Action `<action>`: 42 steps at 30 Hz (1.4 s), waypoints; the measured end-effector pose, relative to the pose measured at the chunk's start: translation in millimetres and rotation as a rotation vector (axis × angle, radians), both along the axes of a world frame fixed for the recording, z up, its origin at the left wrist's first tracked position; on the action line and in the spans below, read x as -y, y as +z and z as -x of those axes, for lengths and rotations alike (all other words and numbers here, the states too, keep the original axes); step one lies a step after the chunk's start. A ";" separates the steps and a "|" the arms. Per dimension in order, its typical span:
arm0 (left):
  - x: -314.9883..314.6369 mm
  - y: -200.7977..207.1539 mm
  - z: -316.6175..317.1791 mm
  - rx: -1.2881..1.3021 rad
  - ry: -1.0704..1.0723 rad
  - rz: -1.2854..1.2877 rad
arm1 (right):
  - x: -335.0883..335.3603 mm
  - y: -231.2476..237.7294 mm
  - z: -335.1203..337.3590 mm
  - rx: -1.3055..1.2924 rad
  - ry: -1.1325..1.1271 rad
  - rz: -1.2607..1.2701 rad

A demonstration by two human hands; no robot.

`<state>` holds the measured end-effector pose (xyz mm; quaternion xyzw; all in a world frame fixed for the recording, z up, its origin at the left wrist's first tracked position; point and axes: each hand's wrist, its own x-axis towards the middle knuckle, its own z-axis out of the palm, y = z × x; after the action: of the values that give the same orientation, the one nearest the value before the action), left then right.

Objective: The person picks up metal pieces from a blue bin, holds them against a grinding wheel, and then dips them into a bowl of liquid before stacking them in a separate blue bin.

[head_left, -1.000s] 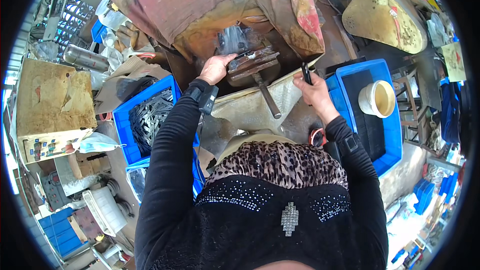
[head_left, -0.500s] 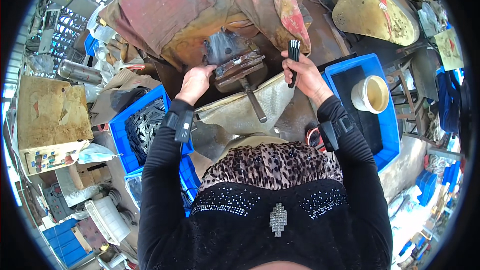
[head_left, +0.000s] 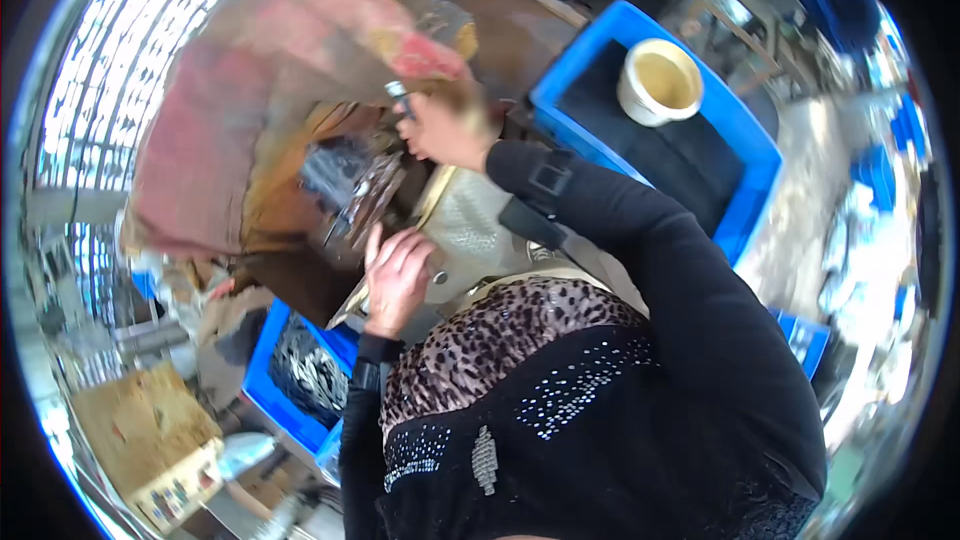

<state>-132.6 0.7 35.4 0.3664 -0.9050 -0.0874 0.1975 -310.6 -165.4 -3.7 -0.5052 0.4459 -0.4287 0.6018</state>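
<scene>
Ahead stands a rusty vise [head_left: 375,195], with a grey, shiny patch [head_left: 335,170] just behind its jaws. My left hand [head_left: 395,275] is at the front of the vise, its fingers curled over the handle; only the handle's round end [head_left: 439,278] shows beside them. To the right of the vise, my right hand [head_left: 445,130] is closed on a small bundle of thin black strips [head_left: 403,102] with pale tips. Motion blurs this hand, and its palm hides most of the bundle.
A stained red cloth [head_left: 210,140] drapes over the work area behind the vise. On the right, a blue crate [head_left: 745,205] holds a cream bucket [head_left: 650,105]. Another blue crate [head_left: 290,420] at lower left contains dark strips. A worn box [head_left: 145,430] stands farther left.
My view has turned, shifting the vise leftward in the picture. My left hand has moved from the jaws' left side to the handle. The right hand, still holding the strips, is nearer the vise.
</scene>
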 end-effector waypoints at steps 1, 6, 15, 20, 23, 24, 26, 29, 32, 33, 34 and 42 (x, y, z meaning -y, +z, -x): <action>1.4 -0.4 -1.0 -0.008 0.035 0.051 | -0.6 -0.6 -1.2 -0.080 -0.030 0.089; 17.4 19.4 -17.2 -0.173 0.235 -0.005 | -15.0 14.3 6.3 0.150 -0.133 0.135; 125.9 46.5 -82.8 -0.781 0.494 -0.138 | -100.2 21.2 97.9 0.143 -0.062 -0.190; 170.1 50.5 -117.1 -0.929 0.535 -0.339 | -150.8 8.3 141.6 0.237 -0.171 -0.306; 186.7 55.4 -129.9 -0.875 0.653 -0.392 | -163.4 4.5 161.4 0.254 -0.168 -0.340; 191.5 56.7 -131.8 -0.837 0.643 -0.388 | -162.2 3.6 166.5 0.250 -0.165 -0.369; 196.0 58.2 -135.1 -0.865 0.710 -0.417 | -159.3 1.9 177.2 0.272 -0.140 -0.402; 200.6 61.8 -137.4 -0.888 0.739 -0.438 | -150.5 0.2 196.8 0.316 -0.130 -0.432; 200.4 66.2 -133.1 -0.898 0.856 -0.420 | -142.2 -1.0 219.9 0.347 -0.117 -0.459; 200.2 66.7 -126.9 -0.879 0.854 -0.425 | -140.6 -1.4 227.9 0.341 -0.113 -0.476; 197.9 68.2 -118.4 -0.674 0.999 -0.311 | -137.6 -1.3 234.3 0.335 -0.103 -0.490; 143.0 47.8 86.8 -0.180 0.512 -0.092 | -123.2 1.6 262.4 0.299 0.017 -0.444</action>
<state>-219.4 -142.3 83.2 0.5825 -0.7570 -0.1078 0.2758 -572.9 -42.2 -2.2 -0.2954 0.4311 -0.3853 0.7605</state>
